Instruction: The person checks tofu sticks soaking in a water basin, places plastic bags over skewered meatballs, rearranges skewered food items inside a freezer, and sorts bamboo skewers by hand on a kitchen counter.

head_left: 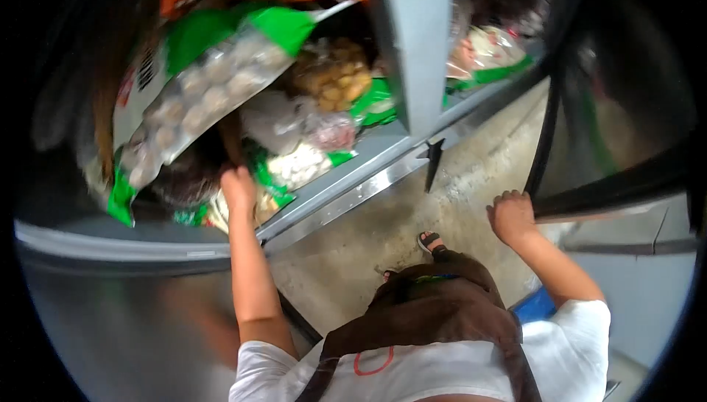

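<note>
My left hand [239, 192] reaches into the lower part of an upright cabinet, its fingers closed. A narrow brown shape rises just above the fingers, and I cannot make out what they hold. Over that hand leans a clear and green bag of round pale balls [199, 96], tilted and slightly blurred. Beside the hand lie a bag of white pieces [300, 168] and a bag of yellowish pieces [331, 78]. On the right, my right hand [513, 218] is closed round the edge of an open cabinet door [589, 207].
A grey upright post [420, 48] divides the cabinet, with more bags [490, 52] behind it. Along the front runs a metal sill [346, 199]. Another open door [125, 321] stands at lower left. My sandalled feet are on the concrete floor [353, 243].
</note>
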Motion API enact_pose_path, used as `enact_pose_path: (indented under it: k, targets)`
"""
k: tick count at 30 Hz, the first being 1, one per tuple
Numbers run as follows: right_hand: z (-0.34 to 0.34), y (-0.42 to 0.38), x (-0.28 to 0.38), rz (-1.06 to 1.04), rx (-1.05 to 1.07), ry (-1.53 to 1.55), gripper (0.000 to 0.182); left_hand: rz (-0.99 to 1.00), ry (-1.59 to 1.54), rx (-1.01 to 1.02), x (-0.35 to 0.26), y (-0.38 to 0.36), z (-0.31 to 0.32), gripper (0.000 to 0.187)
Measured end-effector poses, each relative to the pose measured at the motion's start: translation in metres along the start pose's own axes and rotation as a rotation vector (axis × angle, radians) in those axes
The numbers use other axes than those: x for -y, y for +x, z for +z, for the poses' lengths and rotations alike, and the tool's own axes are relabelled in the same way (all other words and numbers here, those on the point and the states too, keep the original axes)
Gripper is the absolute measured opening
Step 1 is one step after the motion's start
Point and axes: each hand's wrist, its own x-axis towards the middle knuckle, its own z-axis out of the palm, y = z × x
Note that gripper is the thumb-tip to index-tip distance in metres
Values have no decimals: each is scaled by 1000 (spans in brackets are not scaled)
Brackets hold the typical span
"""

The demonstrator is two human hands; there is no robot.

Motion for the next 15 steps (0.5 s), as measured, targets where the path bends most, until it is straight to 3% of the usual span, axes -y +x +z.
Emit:
enact_pose_path:
  k: [2,4,8,11,15]
  targets:
    - [7,-26,-22,171,-34,97,25,-131,-162,-65,-5,-12,7,27]
    - [20,-44,-44,305,-32,146,25,-199,-548,-207,3,-11,24,31]
    - [49,-60,-72,465,-103,246,22,-247,-502,-182,9,0,30,37]
    - [62,-52,-86,481,-87,388,22,-221,-781,-177,13,10,35,29]
    - [82,-28,-117,462,-90,459,23,-247,-807,-255,-12,3,32,26]
